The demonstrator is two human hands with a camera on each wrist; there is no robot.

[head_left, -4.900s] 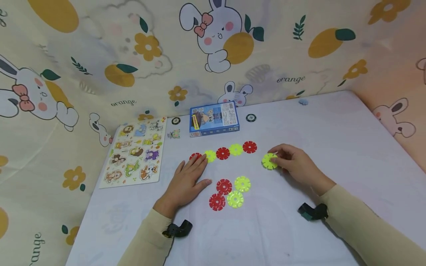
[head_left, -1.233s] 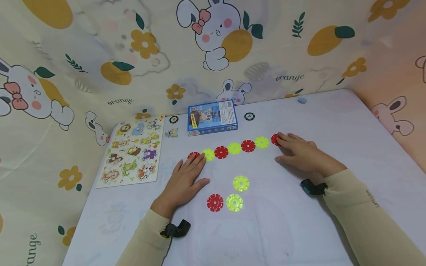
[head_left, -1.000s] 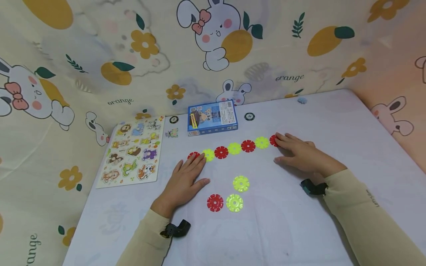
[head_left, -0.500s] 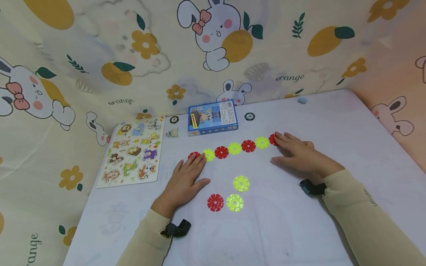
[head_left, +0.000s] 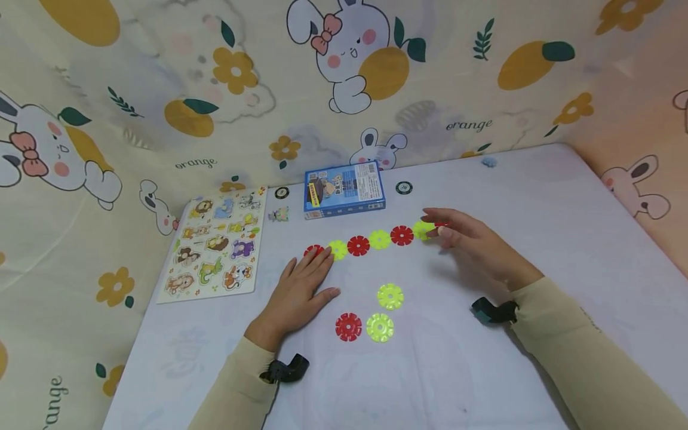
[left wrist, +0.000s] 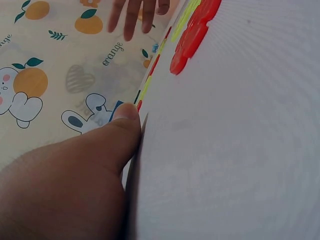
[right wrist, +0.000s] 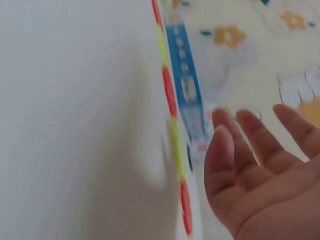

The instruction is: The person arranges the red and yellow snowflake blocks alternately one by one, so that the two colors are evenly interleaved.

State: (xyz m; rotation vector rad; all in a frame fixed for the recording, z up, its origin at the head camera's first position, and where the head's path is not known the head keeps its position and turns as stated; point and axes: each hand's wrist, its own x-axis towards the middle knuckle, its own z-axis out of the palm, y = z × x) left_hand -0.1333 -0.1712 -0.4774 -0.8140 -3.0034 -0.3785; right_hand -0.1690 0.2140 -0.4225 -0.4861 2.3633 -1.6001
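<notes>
Flat notched plastic discs, red and yellow-green by turns, lie in a slanting row across the table in the head view, among them a red disc (head_left: 358,246) and a yellow-green disc (head_left: 380,239). My left hand (head_left: 297,295) lies flat, its fingertips on the row's left end and partly over a red disc (head_left: 313,251). Raised above the right end, my right hand (head_left: 478,245) holds nothing, fingers loosely bent; it partly hides the last red disc. Nearer me lie a loose red disc (head_left: 348,327) and two yellow-green discs (head_left: 390,296), apart from the row.
A blue box (head_left: 345,190) stands behind the row. To the left lies an animal puzzle board (head_left: 214,245), with a small animal piece (head_left: 279,214) beside it. Two black round tokens (head_left: 404,188) flank the box. A small blue item (head_left: 488,162) sits at the back right.
Since the earliest frame, my right hand's yellow-green disc and a red disc from the loose group have joined the row's right end. My right hand has just lifted off that red disc. My left hand stays.
</notes>
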